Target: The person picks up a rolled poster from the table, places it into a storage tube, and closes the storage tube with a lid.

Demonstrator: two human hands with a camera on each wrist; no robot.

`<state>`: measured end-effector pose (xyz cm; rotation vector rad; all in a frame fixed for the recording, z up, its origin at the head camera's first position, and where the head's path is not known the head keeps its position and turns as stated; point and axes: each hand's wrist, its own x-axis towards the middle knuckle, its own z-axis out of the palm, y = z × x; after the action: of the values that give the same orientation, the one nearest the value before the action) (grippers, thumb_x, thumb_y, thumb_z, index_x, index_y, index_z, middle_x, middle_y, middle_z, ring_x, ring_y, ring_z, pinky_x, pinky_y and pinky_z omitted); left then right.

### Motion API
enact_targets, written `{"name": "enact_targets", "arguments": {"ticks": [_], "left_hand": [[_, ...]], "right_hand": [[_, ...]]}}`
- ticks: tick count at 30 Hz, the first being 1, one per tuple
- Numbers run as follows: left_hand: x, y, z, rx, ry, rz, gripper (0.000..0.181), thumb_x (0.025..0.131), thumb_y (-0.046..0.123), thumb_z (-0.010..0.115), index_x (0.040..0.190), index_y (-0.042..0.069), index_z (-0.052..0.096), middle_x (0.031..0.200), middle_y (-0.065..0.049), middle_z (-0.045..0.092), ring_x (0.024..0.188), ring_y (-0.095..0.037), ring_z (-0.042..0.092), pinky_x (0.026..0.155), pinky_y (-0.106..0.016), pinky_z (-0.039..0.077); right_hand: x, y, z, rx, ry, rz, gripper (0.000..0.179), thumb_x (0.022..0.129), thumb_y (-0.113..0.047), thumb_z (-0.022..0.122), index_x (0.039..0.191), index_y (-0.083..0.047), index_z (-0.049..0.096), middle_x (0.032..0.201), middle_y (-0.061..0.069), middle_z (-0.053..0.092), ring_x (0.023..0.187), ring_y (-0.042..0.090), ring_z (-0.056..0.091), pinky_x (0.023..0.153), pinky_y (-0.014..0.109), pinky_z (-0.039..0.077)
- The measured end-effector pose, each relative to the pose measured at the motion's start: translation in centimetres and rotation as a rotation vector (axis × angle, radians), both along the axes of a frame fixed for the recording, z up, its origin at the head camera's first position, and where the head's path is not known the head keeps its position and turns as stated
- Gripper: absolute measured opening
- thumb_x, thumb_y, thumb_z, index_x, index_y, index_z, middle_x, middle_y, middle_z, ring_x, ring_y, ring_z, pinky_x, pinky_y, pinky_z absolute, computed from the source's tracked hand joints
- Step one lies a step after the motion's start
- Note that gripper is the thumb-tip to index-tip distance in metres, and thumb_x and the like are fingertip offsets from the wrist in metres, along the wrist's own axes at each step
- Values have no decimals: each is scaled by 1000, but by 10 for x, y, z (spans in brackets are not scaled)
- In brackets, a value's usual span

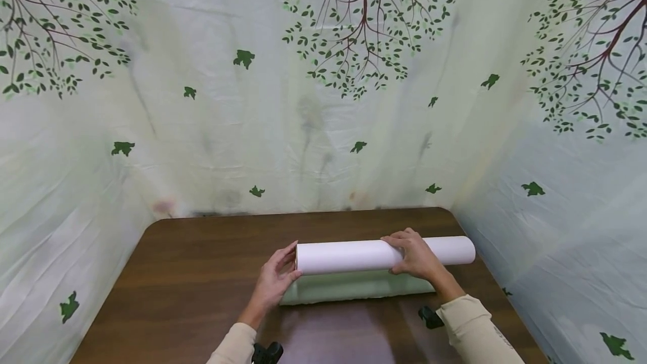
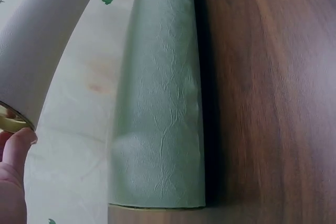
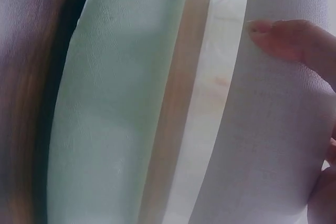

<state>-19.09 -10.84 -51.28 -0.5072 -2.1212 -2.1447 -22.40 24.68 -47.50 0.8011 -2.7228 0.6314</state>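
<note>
A long white roll of wallpaper-like sheet (image 1: 343, 257) is held up over the table, lying crosswise in the head view. My left hand (image 1: 275, 277) holds its left end, the thumb at the rim of the open end in the left wrist view. Farther right, my right hand (image 1: 417, 257) grips the white roll from above, its thumb (image 3: 283, 38) pressed on the near side. A pale green roll with a creased, textured surface (image 2: 160, 103) lies on the table, nearer to me and partly hidden behind the white roll and my right hand in the head view.
The brown wooden table (image 1: 192, 274) has rounded far corners. Behind it and at both sides hang pale sheets (image 1: 303, 156) printed with branches and green leaves. Dark wrist devices (image 1: 429, 317) are strapped near both cuffs.
</note>
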Motion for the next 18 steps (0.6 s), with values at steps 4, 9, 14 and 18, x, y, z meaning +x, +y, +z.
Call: {"name": "enact_targets", "arguments": {"ticks": [4,9,14,18], "left_hand": [[-5,-1,2,-25,-43,-20,63,78,-17,68,135,-6,47,133,-25,47,124,-40,48,95,-35,46],[-12,-5,10,-188,-42,-11,62,80,-2,75,136,3,49,129,-18,49,123,-37,51,98,-44,45],[-23,-6,18,-546,116,49,62,78,14,81,133,6,52,120,-13,50,116,-33,52,97,-48,46],[-32,-4,22,-852,302,97,63,75,22,84,129,7,56,119,-13,52,111,-33,50,91,-50,45]], "right_hand": [[-2,2,3,29,10,-3,70,54,-16,92,119,-7,68,104,6,67,93,23,53,74,40,48],[-10,0,5,55,45,11,70,55,-17,91,120,-8,68,105,5,67,95,24,55,79,44,45],[-18,-4,3,64,61,3,69,55,-13,90,121,-8,68,105,6,67,97,25,55,82,46,41],[-24,-9,-2,63,51,-17,69,56,-12,90,121,-9,68,106,6,66,98,26,55,84,48,40]]}}
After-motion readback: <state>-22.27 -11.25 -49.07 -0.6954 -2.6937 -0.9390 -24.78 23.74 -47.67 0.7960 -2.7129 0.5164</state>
